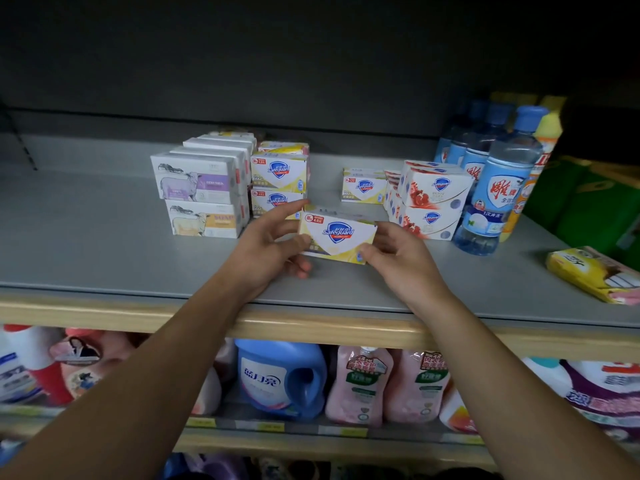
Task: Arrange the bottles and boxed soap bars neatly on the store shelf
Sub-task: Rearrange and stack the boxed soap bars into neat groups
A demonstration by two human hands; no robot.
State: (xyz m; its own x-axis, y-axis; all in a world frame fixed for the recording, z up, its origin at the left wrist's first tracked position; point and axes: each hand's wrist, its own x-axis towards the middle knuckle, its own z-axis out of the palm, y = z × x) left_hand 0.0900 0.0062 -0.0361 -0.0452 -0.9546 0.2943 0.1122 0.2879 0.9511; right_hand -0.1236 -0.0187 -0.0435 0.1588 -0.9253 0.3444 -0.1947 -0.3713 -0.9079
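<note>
Lower shelf, nearest: blue jug (282, 377), pink pouches (360, 386). Above it, over the grey shelf (104, 251), left hand (266, 249) and right hand (398, 252) each pinch an end of a yellow soap box (337, 239), face toward camera. Behind: stacked yellow boxes (278, 183), sheep-print boxes (201, 195), pomegranate boxes (433, 199), blue bottles (495, 181) far right.

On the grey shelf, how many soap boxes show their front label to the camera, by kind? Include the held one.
Sheep boxes: 2
Yellow Safeguard boxes: 4, including the held box in the left hand and right hand
Pomegranate Safeguard boxes: 2
Total: 8, rows behind not counted
</note>
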